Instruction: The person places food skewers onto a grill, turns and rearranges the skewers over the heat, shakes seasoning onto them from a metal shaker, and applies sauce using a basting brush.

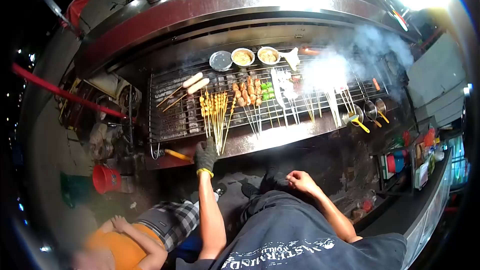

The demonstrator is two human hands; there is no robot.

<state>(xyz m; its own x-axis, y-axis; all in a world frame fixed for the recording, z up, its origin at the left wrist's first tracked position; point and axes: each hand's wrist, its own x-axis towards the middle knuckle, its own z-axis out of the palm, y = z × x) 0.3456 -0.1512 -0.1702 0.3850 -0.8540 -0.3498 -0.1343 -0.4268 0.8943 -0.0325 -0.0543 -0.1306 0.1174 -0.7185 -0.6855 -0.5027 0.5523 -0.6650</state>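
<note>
My left hand, in a dark glove with a yellow cuff, is at the grill's front edge, by the stick ends of a bundle of orange-brown skewers; its fingers are too dark to make out. My right hand is bare and hangs in front of my body with fingers curled. Across the grill lie two pale sausages on sticks, browned meat skewers, green skewers and white skewers. Smoke and glare hide the food on the right.
Three round bowls stand at the grill's back. Strainers with handles and a yellow-handled brush rest at its right front. A person in orange is at lower left, near a red bucket. A shelf stands at right.
</note>
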